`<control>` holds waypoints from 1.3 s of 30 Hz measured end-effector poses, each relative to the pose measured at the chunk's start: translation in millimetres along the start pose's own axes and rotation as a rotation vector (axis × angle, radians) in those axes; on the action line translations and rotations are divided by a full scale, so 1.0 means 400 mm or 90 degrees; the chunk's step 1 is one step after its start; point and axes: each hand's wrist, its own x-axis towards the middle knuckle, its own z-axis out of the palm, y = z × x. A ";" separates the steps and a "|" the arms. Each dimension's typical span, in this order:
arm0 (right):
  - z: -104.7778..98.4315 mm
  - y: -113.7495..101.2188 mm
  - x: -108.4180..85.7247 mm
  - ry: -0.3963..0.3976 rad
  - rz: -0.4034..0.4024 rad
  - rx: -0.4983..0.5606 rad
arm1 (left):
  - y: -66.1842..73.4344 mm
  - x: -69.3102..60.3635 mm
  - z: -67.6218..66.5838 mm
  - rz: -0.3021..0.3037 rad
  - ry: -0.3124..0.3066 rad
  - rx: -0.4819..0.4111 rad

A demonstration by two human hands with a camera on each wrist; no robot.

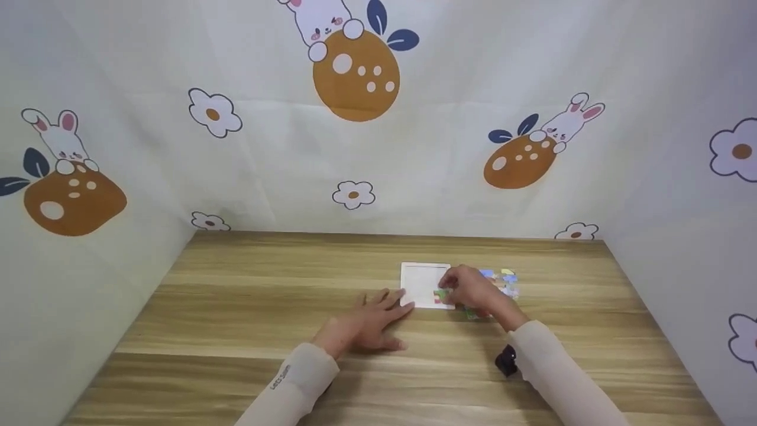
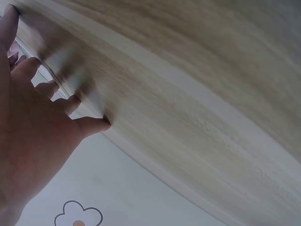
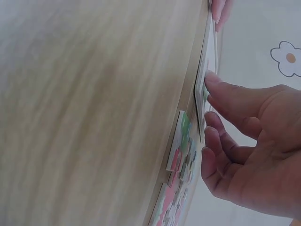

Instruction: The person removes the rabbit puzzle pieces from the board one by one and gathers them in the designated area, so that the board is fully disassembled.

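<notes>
A white square puzzle frame (image 1: 419, 283) lies on the wooden table. In its near right corner sits a green and red puzzle piece (image 1: 439, 297). My right hand (image 1: 473, 290) reaches over the frame's right side, thumb and forefinger at that piece; in the right wrist view the right hand (image 3: 263, 136) has its other fingers curled. Spread fingers of my left hand (image 1: 375, 319) rest at the frame's left edge and near left corner, as the left hand (image 2: 37, 127) also shows in its wrist view. Loose puzzle pieces (image 1: 508, 277) lie right of the frame, partly hidden by the right hand.
Beside the right forearm is a small black object (image 1: 505, 361), partly covered by the sleeve. A patterned cloth (image 1: 266, 165) with rabbits, oranges and flowers stands around the back and sides of the table (image 1: 248, 284). In the right wrist view, several pieces (image 3: 181, 146) lie flat beside the frame.
</notes>
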 end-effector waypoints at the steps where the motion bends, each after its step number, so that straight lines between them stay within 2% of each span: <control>1: 0.000 0.001 -0.001 0.003 -0.005 0.000 | 0.000 -0.001 0.000 0.002 -0.001 -0.002; 10: -0.004 0.008 -0.007 0.037 -0.056 0.045 | -0.001 -0.003 0.000 0.011 0.004 0.003; 18: -0.043 0.007 -0.037 0.063 -0.029 0.101 | -0.001 -0.001 -0.001 0.001 -0.002 -0.013; 23: -0.079 0.023 -0.070 0.061 -0.046 0.096 | 0.001 -0.002 -0.001 -0.005 -0.006 -0.011; 29: -0.119 0.061 -0.111 0.085 -0.056 0.061 | 0.001 -0.003 0.001 0.003 0.001 -0.011; 39: -0.162 0.144 -0.180 0.106 -0.009 0.046 | 0.000 -0.002 0.002 0.009 -0.003 -0.023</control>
